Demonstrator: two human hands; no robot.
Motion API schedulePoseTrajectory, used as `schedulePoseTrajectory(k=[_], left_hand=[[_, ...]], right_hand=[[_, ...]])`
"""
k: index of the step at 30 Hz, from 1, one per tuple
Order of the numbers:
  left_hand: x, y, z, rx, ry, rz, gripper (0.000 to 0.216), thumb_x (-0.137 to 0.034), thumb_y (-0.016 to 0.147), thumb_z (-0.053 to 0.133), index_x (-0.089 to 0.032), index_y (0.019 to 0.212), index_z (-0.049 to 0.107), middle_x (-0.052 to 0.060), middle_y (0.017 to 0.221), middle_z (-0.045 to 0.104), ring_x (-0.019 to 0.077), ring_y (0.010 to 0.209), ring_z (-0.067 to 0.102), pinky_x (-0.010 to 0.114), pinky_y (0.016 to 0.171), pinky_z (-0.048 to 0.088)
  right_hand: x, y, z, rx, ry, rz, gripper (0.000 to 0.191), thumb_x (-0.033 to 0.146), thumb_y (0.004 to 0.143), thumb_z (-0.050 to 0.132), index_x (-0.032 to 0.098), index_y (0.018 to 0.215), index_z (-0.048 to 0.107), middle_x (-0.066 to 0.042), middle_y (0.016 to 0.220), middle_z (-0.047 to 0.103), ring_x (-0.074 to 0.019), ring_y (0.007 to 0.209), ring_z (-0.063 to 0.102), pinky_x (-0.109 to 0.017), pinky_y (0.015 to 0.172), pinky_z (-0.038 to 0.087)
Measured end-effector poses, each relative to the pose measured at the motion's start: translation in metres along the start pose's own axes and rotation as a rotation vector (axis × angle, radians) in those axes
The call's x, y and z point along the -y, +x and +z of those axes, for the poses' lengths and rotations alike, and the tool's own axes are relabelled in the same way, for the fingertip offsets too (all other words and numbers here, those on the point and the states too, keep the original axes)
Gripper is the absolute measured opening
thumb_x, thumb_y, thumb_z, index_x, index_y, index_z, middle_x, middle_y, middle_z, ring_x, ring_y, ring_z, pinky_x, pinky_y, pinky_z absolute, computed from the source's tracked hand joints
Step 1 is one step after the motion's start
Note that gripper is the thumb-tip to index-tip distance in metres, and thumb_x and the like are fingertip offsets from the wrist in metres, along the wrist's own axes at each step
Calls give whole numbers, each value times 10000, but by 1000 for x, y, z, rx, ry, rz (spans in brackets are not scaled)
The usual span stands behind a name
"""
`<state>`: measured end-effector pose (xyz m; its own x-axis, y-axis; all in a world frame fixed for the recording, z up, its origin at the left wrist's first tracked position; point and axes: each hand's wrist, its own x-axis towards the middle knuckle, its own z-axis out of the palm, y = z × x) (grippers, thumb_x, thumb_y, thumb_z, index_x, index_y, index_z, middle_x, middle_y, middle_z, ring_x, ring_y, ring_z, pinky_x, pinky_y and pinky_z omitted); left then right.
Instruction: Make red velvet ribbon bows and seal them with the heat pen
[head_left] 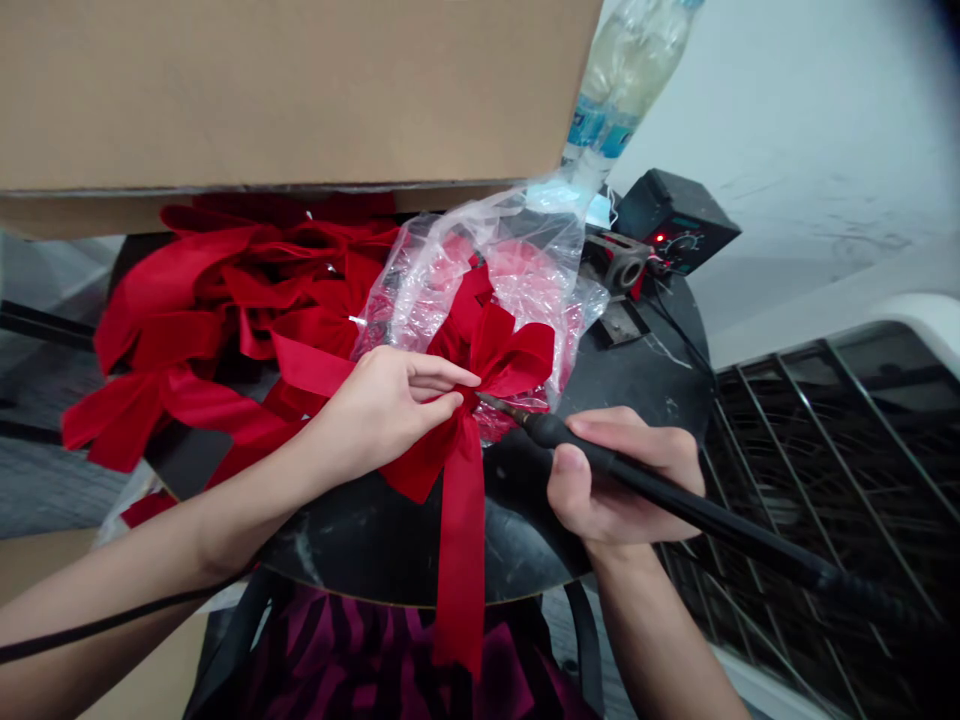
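Observation:
A red velvet bow [510, 350] lies at the middle of the black round table [352, 550], one long tail hanging over the front edge. My left hand [405, 400] pinches the bow near its centre knot between thumb and fingers. In my right hand [637, 470] is a black soldering iron [600, 458], gripped like a pen. Its metal tip points left and reaches the bow's knot, right beside my left fingertips. Whether the tip touches the fabric I cannot tell. Under and behind the bow sits a clear plastic bag [517, 270] with red things inside.
Many more red bows [247, 290] are heaped on the left of the table. A large cardboard box [285, 90] stands behind. At the back right are plastic bottles [630, 80], a black soldering station [675, 225] with a red light, and an iron holder [619, 265].

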<state>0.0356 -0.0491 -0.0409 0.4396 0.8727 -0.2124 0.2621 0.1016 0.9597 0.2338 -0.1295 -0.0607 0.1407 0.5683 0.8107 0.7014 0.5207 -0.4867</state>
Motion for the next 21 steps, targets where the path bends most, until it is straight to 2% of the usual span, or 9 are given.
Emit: schedulePoseTrajectory(k=[13, 21], left_hand=[[3, -2, 0, 23, 38, 39, 249, -219, 848, 722, -162, 1074, 810, 52, 1069, 828, 232, 1022, 785, 320, 993, 620], [6, -3, 1, 27, 59, 77, 239, -244, 872, 707, -184, 1079, 811, 53, 1080, 825, 243, 1024, 785, 349, 1003, 617]], right_hand=[[1, 0, 0, 37, -21, 7, 214, 200, 746, 721, 265, 931, 634, 22, 678, 682, -183, 545, 685, -296, 479, 526], [1, 0, 2, 57, -47, -6, 202, 208, 753, 714, 265, 933, 639, 26, 689, 707, -177, 551, 697, -298, 503, 548]])
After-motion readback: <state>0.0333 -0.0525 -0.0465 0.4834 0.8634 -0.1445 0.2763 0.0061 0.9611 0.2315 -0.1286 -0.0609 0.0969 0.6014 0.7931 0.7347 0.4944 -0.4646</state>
